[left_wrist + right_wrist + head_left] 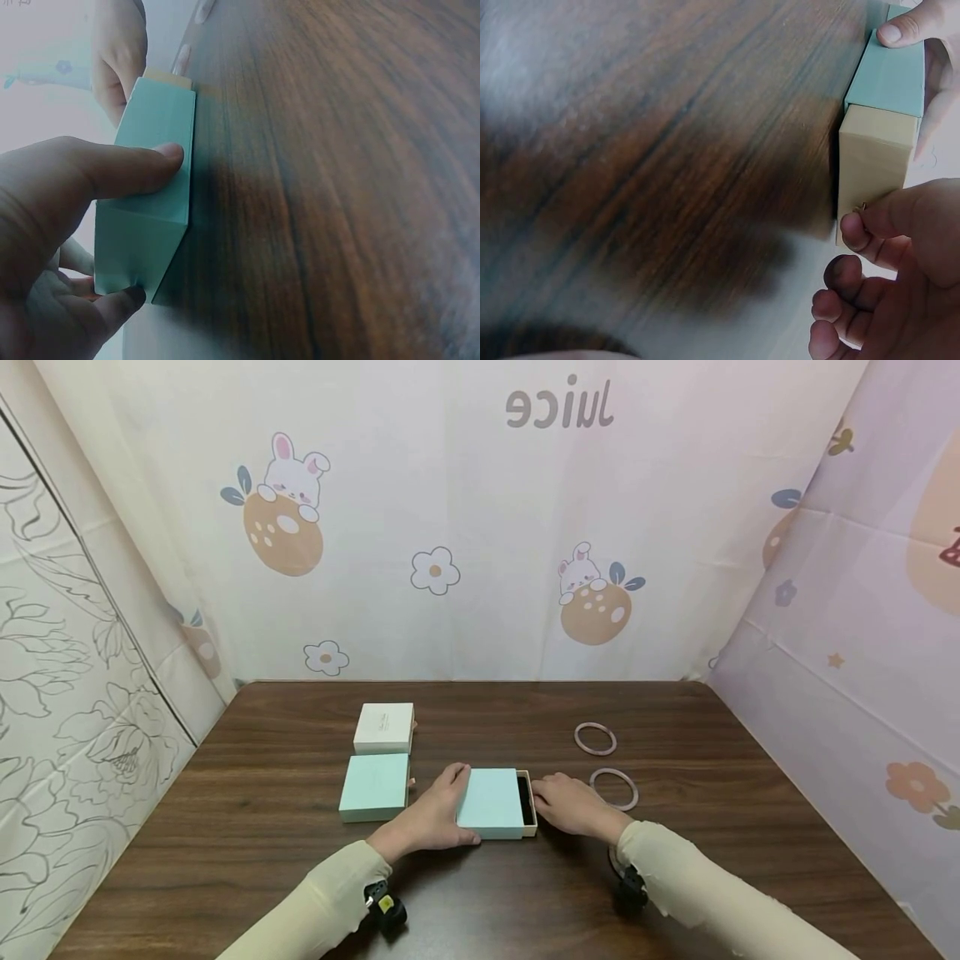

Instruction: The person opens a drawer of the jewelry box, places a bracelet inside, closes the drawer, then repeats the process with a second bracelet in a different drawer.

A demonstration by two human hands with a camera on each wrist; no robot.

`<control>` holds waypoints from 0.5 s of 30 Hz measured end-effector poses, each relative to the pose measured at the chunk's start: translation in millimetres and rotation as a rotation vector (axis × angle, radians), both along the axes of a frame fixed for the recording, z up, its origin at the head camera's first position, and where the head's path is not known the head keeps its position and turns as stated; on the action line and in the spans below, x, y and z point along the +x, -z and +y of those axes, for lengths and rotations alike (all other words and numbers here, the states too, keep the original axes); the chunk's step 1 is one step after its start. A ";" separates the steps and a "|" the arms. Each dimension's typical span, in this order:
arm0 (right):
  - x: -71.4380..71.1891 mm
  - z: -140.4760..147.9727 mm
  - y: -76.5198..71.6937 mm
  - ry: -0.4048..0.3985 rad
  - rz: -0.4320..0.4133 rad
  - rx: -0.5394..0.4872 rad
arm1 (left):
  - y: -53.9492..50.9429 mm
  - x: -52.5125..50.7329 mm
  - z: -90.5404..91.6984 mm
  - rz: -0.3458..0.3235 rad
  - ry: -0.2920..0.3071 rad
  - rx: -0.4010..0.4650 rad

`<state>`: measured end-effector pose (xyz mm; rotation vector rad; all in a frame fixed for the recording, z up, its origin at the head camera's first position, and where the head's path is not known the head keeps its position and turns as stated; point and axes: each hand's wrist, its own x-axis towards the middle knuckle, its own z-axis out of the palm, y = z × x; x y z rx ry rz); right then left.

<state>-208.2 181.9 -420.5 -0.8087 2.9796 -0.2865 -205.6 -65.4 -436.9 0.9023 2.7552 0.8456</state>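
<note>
Plainly, the box (491,802) sits between the two hands, just right of the left hand (433,814) and just left of the right hand (570,804), touched by both, so neither is nearer. Its tray (877,154) juts part-way out toward the right hand, and the longer run of the pair goes straight from one hand to the other. The left hand grips the cover (154,120) at its left end, thumb against the near side; the right hand pinches, apparently, a small tab (864,205) on the tray's end.
</note>
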 end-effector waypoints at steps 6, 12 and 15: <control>-0.2 2.3 0.4 -0.004 0.004 -0.002 | -1.2 0.8 -0.2 -0.001 0.004 0.000; 0.0 3.6 0.8 0.001 0.008 -0.003 | 0.0 -0.1 -0.1 -0.003 0.002 -0.002; 0.3 4.0 0.4 0.005 0.003 -0.005 | 0.3 -0.5 0.1 -0.001 0.003 -0.003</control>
